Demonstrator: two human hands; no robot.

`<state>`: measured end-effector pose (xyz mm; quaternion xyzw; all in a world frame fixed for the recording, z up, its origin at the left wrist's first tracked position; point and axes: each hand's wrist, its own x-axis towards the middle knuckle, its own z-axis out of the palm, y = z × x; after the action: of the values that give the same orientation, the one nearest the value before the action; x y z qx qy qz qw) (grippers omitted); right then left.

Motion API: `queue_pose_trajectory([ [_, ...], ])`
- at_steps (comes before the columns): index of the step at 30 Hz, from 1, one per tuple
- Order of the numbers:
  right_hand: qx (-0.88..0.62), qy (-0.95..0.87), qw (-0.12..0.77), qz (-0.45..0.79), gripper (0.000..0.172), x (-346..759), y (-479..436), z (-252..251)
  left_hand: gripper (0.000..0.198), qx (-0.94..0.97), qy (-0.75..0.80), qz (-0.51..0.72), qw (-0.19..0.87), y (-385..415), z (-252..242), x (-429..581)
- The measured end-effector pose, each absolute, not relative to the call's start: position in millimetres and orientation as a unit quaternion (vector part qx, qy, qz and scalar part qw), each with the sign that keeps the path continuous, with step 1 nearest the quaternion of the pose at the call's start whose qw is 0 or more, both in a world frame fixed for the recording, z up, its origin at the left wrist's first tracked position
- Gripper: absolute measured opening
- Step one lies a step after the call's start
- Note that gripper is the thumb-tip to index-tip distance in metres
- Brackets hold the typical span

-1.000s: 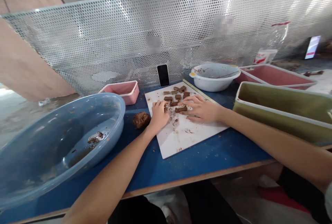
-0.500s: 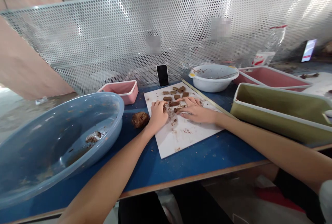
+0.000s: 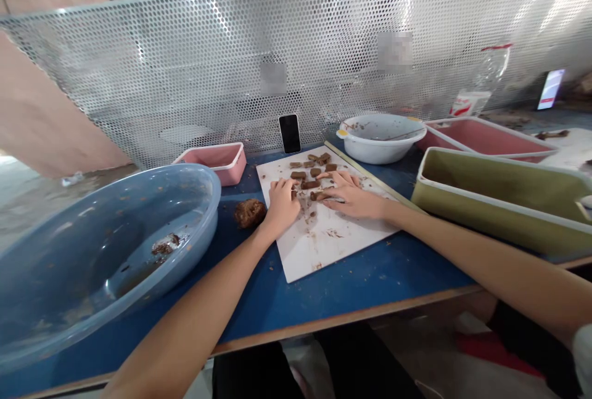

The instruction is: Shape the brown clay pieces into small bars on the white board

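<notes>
A white board (image 3: pixel 324 257), smeared with brown crumbs, lies at an angle before me. Several small brown clay-like blocks (image 3: pixel 298 175) are spread over its far half. My left hand (image 3: pixel 283 206) rests at the board's left side, fingers curled, with a small brown piece (image 3: pixel 294 193) at its fingertips. On the right, my right hand (image 3: pixel 354 197) is palm down with its fingers apart and stretched out. Its fingertips touch a short brown piece (image 3: pixel 318 196) on the board. Beside my left wrist sits a rough brown lump (image 3: pixel 250 213).
A large blue basin (image 3: pixel 198 226) with brown residue stands left. Behind are a pink container (image 3: pixel 231 168), a phone (image 3: pixel 290 134) and a white bowl (image 3: pixel 379 151). A strip (image 3: pixel 365 171) edges the board. Right are a green trough (image 3: pixel 490 201) and a bottle (image 3: pixel 478 87). A perforated metal screen (image 3: pixel 198 66) closes the back.
My right hand's fingers have shifted slightly over the brown piece. My left hand stays in nearly the same place, and the blocks look unmoved.
</notes>
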<state>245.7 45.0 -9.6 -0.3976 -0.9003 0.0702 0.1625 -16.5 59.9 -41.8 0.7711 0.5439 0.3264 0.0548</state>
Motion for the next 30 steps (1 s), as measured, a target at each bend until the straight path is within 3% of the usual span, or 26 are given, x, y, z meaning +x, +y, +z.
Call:
queue_pose_trajectory([
  [30,-0.436,-0.877,0.2,0.028,0.043,245.7,43.5,-19.7,0.055,0.766,0.542,0.34,0.057,58.1,-42.4,-16.3],
])
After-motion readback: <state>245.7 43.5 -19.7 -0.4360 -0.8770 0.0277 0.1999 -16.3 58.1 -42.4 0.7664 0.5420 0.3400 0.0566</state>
